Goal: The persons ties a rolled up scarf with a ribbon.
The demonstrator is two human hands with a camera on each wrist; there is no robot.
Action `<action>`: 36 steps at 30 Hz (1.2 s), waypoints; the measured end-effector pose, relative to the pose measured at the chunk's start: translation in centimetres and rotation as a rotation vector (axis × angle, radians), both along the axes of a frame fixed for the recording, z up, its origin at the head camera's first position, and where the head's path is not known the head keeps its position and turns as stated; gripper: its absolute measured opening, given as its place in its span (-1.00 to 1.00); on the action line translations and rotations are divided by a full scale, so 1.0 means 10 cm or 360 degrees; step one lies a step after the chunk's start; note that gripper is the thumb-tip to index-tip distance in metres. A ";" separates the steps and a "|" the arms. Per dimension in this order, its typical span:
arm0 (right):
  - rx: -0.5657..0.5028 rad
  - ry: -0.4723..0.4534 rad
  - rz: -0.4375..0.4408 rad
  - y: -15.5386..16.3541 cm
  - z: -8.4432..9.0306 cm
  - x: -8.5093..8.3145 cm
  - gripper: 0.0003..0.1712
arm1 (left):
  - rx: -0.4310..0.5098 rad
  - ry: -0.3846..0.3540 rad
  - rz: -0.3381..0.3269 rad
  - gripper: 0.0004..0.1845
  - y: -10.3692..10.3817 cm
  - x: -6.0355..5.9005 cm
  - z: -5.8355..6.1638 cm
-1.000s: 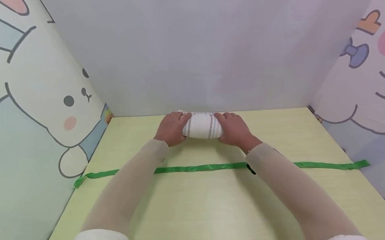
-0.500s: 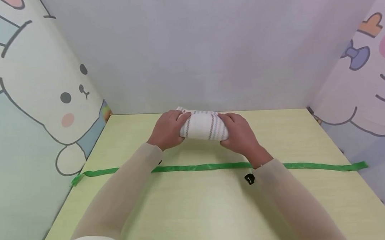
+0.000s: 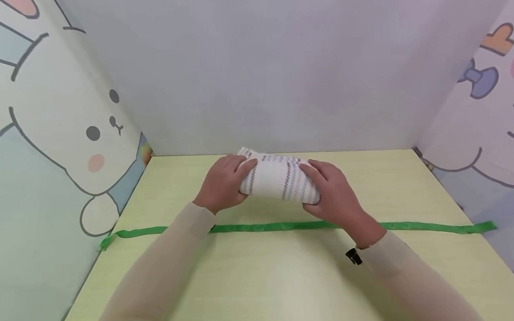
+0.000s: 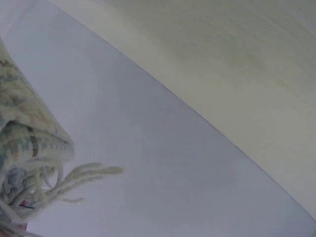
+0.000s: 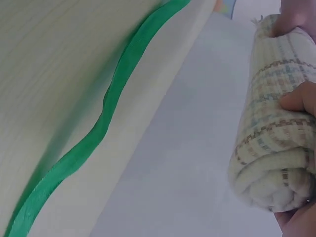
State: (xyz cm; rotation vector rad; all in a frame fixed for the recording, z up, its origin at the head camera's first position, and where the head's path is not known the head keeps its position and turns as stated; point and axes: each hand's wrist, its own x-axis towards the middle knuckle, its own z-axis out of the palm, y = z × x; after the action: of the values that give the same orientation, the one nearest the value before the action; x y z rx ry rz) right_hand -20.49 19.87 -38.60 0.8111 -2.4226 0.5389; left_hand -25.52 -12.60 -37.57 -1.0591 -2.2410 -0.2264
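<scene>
Both hands grip the cloth roll (image 3: 272,179), fingers curled round it: L hand (image 3: 223,181) at its L end, R hand (image 3: 336,190) nr its R end. Nearest, this side of the green ribbon (image 3: 268,227), are the beige sleeves: L sleeve (image 3: 158,275) reaches across the ribbon; R sleeve (image 3: 421,273) ends abt. level w/ it, R wrist over it. Small black tag (image 3: 353,256) at the R cuff, just this side of the ribbon; its marking's too small to read. Pale table (image 3: 262,280) extends both sides of the ribbon, which runs L to R approx. full width. Past the ribbon is the roll: off-white w/ brown, blue & pinkish stripes, held aslant, R end closer to the ribbon. R wrist cam shows coiled layers at the R end; L wrist cam, loose fringe (image 4: 84,177). Can't tell if its underside touches the table. Farthest past the ribbon: plain grayish back wall (image 3: 253,74). Off the ribbon's L end, side wall w/ rabbit print (image 3: 61,126); off its R end, another w/ bluish bow print (image 3: 483,81).
</scene>
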 end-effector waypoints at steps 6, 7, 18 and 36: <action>-0.0029 0.0224 0.0213 0.11 0.04 0.05 -0.02 | 0.0057 0.0097 -0.0082 -0.28 -0.04 0.06 0.08; -0.0039 0.0269 0.0254 0.13 0.05 0.05 -0.05 | 0.0069 0.0107 -0.0094 -0.27 -0.04 0.06 0.10; 0.0046 0.0532 0.0515 0.36 0.11 0.08 -0.17 | 0.0124 0.0170 -0.0176 -0.21 -0.08 0.12 0.15; -0.0265 0.0645 0.0946 0.29 0.17 0.04 -0.23 | 0.0293 0.0049 -0.0445 -0.12 -0.03 0.14 0.02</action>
State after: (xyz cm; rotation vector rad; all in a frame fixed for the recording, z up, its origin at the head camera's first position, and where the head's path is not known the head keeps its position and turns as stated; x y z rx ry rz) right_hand -20.04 22.80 -36.92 1.4188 -1.7293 0.7007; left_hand -24.14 -12.95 -37.35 -1.2614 -1.9956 -0.5208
